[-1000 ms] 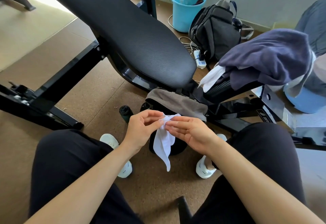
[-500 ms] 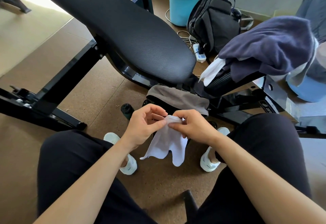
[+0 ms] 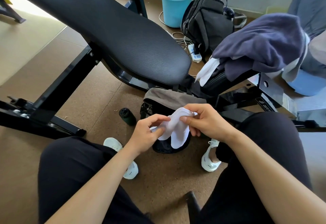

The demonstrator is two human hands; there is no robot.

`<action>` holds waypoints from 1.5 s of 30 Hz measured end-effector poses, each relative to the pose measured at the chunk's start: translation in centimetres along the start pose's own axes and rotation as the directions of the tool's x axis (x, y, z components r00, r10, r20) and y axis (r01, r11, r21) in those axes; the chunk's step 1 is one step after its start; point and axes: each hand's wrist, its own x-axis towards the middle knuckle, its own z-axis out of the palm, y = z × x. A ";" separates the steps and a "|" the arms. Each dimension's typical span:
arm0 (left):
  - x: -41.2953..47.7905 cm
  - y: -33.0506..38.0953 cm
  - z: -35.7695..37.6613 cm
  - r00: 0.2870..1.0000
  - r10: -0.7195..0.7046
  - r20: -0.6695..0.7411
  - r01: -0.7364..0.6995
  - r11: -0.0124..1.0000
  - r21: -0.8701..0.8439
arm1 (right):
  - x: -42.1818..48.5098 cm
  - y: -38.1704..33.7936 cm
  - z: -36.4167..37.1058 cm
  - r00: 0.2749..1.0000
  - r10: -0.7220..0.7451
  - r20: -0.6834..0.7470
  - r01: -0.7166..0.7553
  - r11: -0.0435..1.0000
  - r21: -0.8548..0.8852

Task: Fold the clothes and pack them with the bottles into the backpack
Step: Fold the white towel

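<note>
Pinching white socks (image 3: 176, 126) between left hand (image 3: 150, 132) and right hand (image 3: 202, 121), above dark backpack (image 3: 169, 146); loose toes risk slipping free, undoing fold, landing on floor.

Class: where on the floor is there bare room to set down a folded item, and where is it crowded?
Free: floor between the bench frame and bottle; also between the shoes. Crowded: by the bucket, backpack and power strip.

Matt ribbed bench pad (image 3: 123, 35), glossy metal frame (image 3: 58, 89), soft white cloth socks (image 3: 176, 130).
</note>
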 end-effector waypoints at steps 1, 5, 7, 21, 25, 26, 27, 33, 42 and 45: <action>0.1 0.1 0.1 0.999 0.026 0.021 -0.026 1.000 0.017 | 0.0 0.1 -0.1 1.000 -0.003 -0.006 0.003 1.000 -0.003; 0.7 -0.8 0.7 0.993 0.085 0.083 -0.093 0.991 0.095 | 0.0 0.3 -0.4 0.999 -0.019 -0.036 0.019 1.000 0.014; 0.6 -1.6 1.1 0.992 0.039 0.124 -0.061 0.981 0.182 | 0.1 0.6 -0.5 0.997 -0.028 -0.072 0.030 0.999 0.022; -1.1 -3.3 -0.3 0.995 -0.025 0.096 -0.024 0.877 0.479 | 2.2 2.8 -4.3 0.762 0.045 -0.646 0.012 0.996 0.084; -1.3 -3.3 -2.2 0.996 0.011 -0.084 0.022 0.923 0.384 | 2.9 4.8 -5.3 0.687 0.102 -0.719 -0.126 0.992 0.020; -1.4 -3.2 -2.7 0.990 0.010 -0.139 0.041 0.933 0.356 | 3.0 5.3 -5.4 0.681 0.114 -0.724 -0.186 0.982 -0.020; -1.6 -3.0 -3.2 0.981 0.002 -0.194 0.063 0.943 0.327 | 3.1 5.7 -5.5 0.678 0.127 -0.724 -0.250 0.966 -0.065; -2.3 0.6 -5.1 0.839 0.006 -0.544 0.143 0.962 0.232 | 2.4 5.2 -4.7 0.723 0.058 -0.688 -0.184 0.977 -0.111; -2.3 -2.3 -6.9 0.821 -0.291 -0.492 0.382 0.919 0.094 | 2.7 7.7 -4.2 0.869 0.202 -0.451 -0.355 0.890 -0.285; -2.1 -2.1 -6.6 0.779 -0.401 -0.482 0.396 0.911 -0.119 | 3.0 8.1 -4.0 0.859 0.231 -0.457 -0.361 0.906 -0.220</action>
